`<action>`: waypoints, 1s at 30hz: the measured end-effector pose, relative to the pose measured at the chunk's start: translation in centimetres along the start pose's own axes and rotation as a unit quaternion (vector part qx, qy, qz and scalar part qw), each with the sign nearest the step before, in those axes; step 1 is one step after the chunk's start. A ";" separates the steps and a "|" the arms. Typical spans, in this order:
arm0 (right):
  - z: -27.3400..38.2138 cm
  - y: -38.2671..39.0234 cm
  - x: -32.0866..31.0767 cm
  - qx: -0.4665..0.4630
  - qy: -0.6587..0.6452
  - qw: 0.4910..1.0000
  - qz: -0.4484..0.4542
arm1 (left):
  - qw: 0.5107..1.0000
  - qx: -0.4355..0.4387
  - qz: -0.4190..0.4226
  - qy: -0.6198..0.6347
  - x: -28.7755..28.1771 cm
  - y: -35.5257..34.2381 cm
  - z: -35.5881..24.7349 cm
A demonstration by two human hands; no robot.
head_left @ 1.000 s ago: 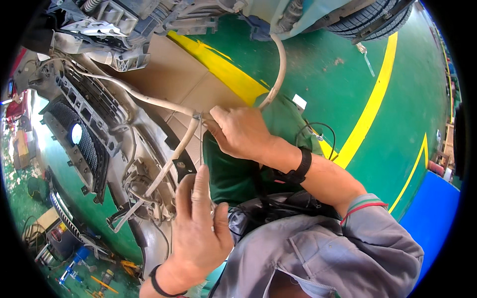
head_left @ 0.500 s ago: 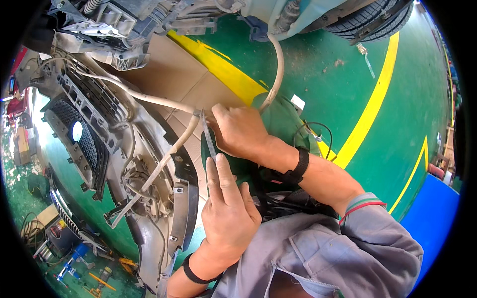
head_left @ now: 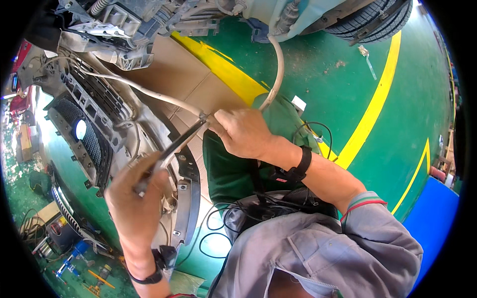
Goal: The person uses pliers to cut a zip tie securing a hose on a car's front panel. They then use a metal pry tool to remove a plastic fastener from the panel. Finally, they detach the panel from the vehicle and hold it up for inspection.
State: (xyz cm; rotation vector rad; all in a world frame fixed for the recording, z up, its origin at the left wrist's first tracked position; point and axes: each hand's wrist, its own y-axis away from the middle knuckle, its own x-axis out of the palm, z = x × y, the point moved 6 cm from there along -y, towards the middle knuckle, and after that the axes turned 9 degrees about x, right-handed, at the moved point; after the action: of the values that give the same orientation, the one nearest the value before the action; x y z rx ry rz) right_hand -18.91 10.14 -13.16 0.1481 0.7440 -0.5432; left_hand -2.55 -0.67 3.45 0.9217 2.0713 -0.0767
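Gripping right hand (head_left: 243,131): it was closed around the pale hose (head_left: 279,64), just off centre toward twelve o'clock, close to the joint (head_left: 204,117).
Left hand (head_left: 133,203): at eight o'clock, it was closed on the lower end of the dark strip (head_left: 184,137); blur hid the exact hold.
Strip: it ran straight from the left hand toward between one and two o'clock, up to the joint.
Hose: from the joint, one length stretched toward ten o'clock and another toward seven, just beside the strip; past the right hand, a length rose toward one.
Bumper (head_left: 144,129): it lay at nine o'clock, partly behind the left hand, near a black grille (head_left: 92,146).
Cardboard (head_left: 194,82): it lay flat at eleven o'clock.
Tyre (head_left: 372,22): it showed between one and two o'clock.
Green floor (head_left: 323,64): a yellow line (head_left: 375,107) crossed it between two and three o'clock.
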 end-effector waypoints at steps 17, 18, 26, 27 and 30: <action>-0.1 0.9 -1.1 -0.054 -0.030 0.998 -0.011 | 0.833 0.313 0.118 -0.441 5.8 -8.4 0.7; -0.1 0.9 -1.1 -0.054 -0.038 0.998 -0.008 | 0.833 0.315 0.123 -0.438 5.8 -8.6 0.8; -0.4 1.0 -1.3 -0.081 -0.054 0.995 0.017 | 0.852 0.296 0.168 -0.398 5.5 -10.0 2.2; -0.3 1.0 -1.3 -0.082 -0.056 0.995 0.015 | 0.855 0.296 0.172 -0.389 5.5 -10.1 2.4; -0.3 1.0 -1.3 -0.071 -0.050 0.996 0.020 | 0.861 0.261 0.217 -0.379 6.1 -10.3 2.5</action>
State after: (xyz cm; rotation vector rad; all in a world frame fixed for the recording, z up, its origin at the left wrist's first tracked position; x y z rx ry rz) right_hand -19.42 11.65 -12.55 0.0033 0.6791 -0.4539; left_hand -9.68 -5.52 -5.27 1.3866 1.0806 -0.6751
